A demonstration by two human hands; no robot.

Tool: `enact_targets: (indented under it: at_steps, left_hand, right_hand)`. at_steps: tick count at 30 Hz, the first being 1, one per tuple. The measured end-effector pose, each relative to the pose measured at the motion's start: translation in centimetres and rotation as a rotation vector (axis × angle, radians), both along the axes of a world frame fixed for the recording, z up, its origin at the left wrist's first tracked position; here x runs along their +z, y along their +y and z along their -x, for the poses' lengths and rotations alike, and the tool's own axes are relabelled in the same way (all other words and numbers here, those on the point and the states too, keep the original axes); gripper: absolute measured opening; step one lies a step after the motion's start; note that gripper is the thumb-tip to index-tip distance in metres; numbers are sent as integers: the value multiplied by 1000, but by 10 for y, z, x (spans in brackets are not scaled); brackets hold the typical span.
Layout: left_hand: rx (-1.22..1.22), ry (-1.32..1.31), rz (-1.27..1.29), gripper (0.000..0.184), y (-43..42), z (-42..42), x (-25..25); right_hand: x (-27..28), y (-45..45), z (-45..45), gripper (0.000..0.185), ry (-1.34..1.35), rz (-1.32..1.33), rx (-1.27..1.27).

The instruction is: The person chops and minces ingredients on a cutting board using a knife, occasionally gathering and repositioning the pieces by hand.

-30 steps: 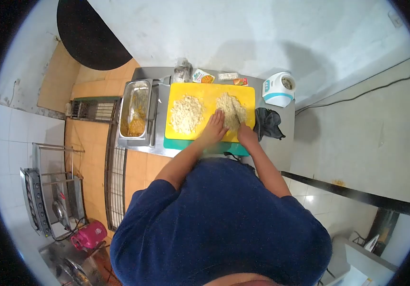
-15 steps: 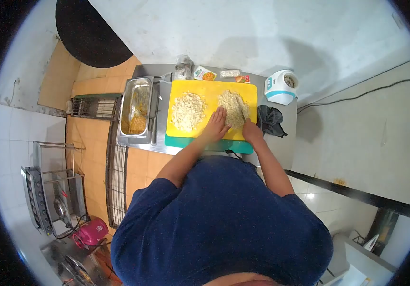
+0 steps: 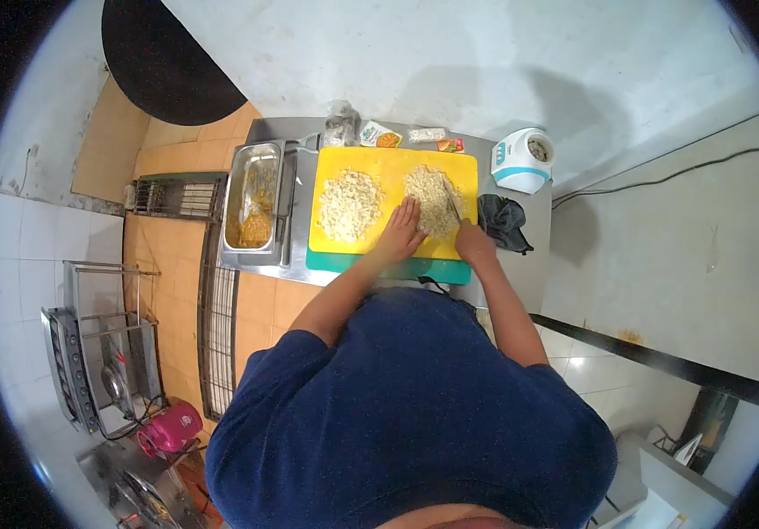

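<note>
My right hand [image 3: 475,244] is closed round the handle of a knife [image 3: 452,203]. Its blade lies over the right-hand pile of finely chopped pale food [image 3: 428,187], whose kind I cannot make out. At that pile's left edge, my left hand [image 3: 400,233] rests with fingers stretched out, holding nothing I can see. Both piles sit on a yellow cutting board [image 3: 391,166]; the left-hand pile of coarser pale pieces [image 3: 348,206] is apart from my hands. Beneath the yellow board, a green board [image 3: 379,265] shows along the near side.
A steel pan [image 3: 236,198] with orange-brown food stands left of the boards. Behind them are a plastic bag [image 3: 341,125] and small packets [image 3: 381,135]. On the right are a black bag [image 3: 503,222] and a white-and-blue appliance [image 3: 521,162], all on a steel table [image 3: 534,273].
My right hand has shifted slightly right with the knife, and the blade's angle has changed. The left hand stays in nearly the same place.
</note>
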State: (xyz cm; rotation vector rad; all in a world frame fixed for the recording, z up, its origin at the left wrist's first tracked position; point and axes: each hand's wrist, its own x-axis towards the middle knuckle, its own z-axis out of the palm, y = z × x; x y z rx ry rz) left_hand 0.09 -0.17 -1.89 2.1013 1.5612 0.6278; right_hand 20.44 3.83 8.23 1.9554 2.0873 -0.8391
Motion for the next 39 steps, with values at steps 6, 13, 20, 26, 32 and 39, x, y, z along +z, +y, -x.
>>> enact_targets:
  at_steps: [6, 13, 20, 26, 32, 39]
  left_hand:
    - [-4, 10, -3, 78, 1, 1, -1]
    - [-8, 2, 16, 77, 0, 1, 2]
    - [-1, 12, 13, 76, 0, 1, 6]
    - [-26, 25, 120, 78, 2, 2, 10]
    - [-28, -60, 93, 76, -2, 2, 10]
    - [-148, 74, -40, 60, -16, -2, 51]
  right_hand:
    - [-39, 6, 1, 31, 144, -26, -22]
    - [0, 15, -9, 33, 112, -46, 21]
    - [-54, 3, -5, 33, 100, -74, 3]
    - [1, 23, -11, 26, 495, 195, -140]
    - [-4, 15, -5, 25, 659, 205, -192]
    - [17, -1, 16, 29, 844, 357, -261]
